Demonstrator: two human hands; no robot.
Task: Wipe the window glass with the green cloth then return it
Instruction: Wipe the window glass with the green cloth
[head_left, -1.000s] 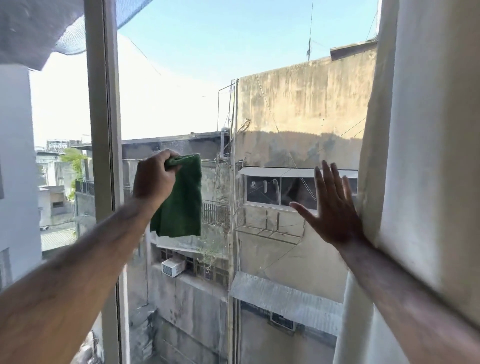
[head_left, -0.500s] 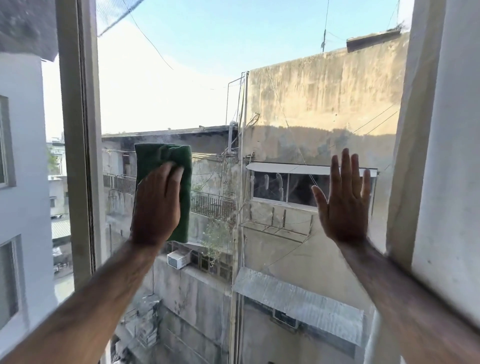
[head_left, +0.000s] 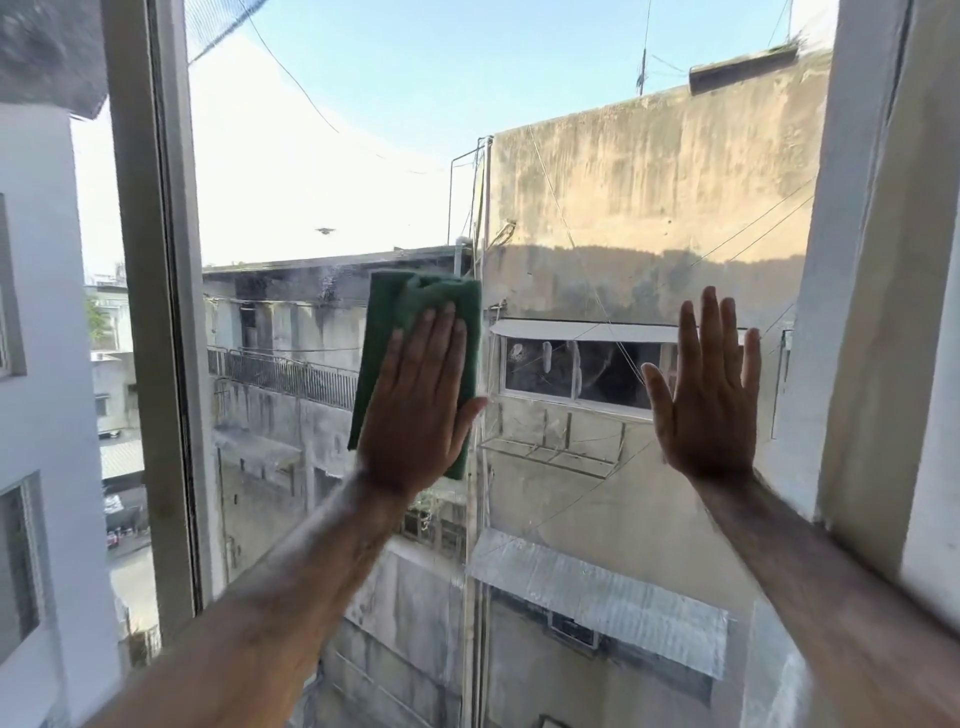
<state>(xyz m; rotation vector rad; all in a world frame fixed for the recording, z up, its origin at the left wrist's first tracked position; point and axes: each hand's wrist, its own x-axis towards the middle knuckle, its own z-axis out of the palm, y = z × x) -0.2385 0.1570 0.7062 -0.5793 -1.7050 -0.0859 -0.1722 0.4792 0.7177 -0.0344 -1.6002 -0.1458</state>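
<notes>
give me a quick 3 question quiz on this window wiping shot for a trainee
1. True or false: the left hand presses the green cloth flat on the window glass.
2. Which hand is bare on the glass? A) left B) right C) neither
3. Fill in: the right hand has its fingers ____ (spread or curled).

Key: 1 true. 2 B. 3 spread.

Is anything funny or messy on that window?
Yes. The glass is grimy, with smears and streaks showing near the right hand and lower down. The left hand presses the cloth flat on it. Nothing looks cracked or broken.
</notes>
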